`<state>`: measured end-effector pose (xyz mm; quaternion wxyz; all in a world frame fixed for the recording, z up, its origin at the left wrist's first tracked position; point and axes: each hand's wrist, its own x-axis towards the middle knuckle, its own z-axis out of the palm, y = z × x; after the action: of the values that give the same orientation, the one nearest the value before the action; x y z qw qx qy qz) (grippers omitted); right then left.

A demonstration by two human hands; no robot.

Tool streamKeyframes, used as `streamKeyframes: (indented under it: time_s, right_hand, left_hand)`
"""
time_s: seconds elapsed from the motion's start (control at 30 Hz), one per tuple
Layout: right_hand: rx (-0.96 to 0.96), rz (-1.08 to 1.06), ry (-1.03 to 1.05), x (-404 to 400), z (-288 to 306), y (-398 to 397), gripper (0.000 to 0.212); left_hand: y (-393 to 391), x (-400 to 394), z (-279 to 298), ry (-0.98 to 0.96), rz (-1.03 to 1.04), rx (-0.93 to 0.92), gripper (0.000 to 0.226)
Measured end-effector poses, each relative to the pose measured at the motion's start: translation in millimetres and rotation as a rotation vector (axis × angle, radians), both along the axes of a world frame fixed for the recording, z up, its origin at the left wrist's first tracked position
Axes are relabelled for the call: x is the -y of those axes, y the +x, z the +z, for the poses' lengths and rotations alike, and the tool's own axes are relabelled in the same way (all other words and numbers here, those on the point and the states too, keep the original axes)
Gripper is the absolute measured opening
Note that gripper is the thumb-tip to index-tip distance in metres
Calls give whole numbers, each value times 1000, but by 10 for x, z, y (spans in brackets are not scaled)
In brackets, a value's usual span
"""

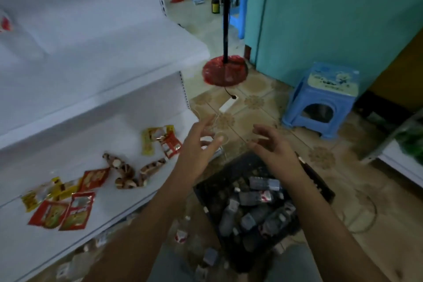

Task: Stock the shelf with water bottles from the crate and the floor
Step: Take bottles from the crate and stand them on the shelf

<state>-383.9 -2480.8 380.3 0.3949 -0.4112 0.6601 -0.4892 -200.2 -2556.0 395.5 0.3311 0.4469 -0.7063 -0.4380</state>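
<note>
A dark crate (320, 186) stands on the tiled floor below my hands, holding several clear water bottles (255, 199) lying jumbled. More water bottles (183, 234) lie loose on the floor left of the crate, near the shelf's foot. The white shelf (128, 130) runs along the left. My left hand (200, 144) hovers over the shelf's right end with fingers spread, holding nothing. My right hand (273, 144) hovers above the crate's far edge, fingers loosely bent and empty.
Red and yellow snack packets (68, 204) and a strip of brown sachets (130, 173) lie on the lower shelf. A fan stand with a red base (225, 71) rises ahead. A blue plastic stool (322, 101) sits right, by a teal wall (332, 18).
</note>
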Motion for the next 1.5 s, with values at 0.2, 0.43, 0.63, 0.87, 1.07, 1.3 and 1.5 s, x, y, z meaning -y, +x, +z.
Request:
streamKeyframes:
  time_s: [0.2, 0.43, 0.63, 0.87, 1.07, 1.3, 1.5]
  right_hand:
    - [-74, -28, -79, -655, -365, 137, 45]
    - [-100, -40, -201, -1524, -108, 321, 43]
    - [-151, -53, -285, -2035, 161, 458, 42]
    - [-187, -77, -299, -2319, 144, 623, 40]
    - [-203, -87, -279, -2433, 175, 665, 39]
    - [-254, -114, -247, -2263, 127, 645, 36]
    - [-259, -101, -211, -2066, 40, 721, 36]
  left_hand:
    - [-52, -619, -449, -103, -54, -26, 48]
    - [266, -1435, -4, -202, -22, -87, 50]
    - [364, -1997, 318, -288, -115, -86, 48]
    - [576, -2254, 382, -335, -109, -141, 46]
    - [617, -2265, 433, -321, -119, -146, 45]
    - [640, -2096, 322, -286, -155, -150, 42]
    - [704, -1910, 47, -201, -174, -149, 43]
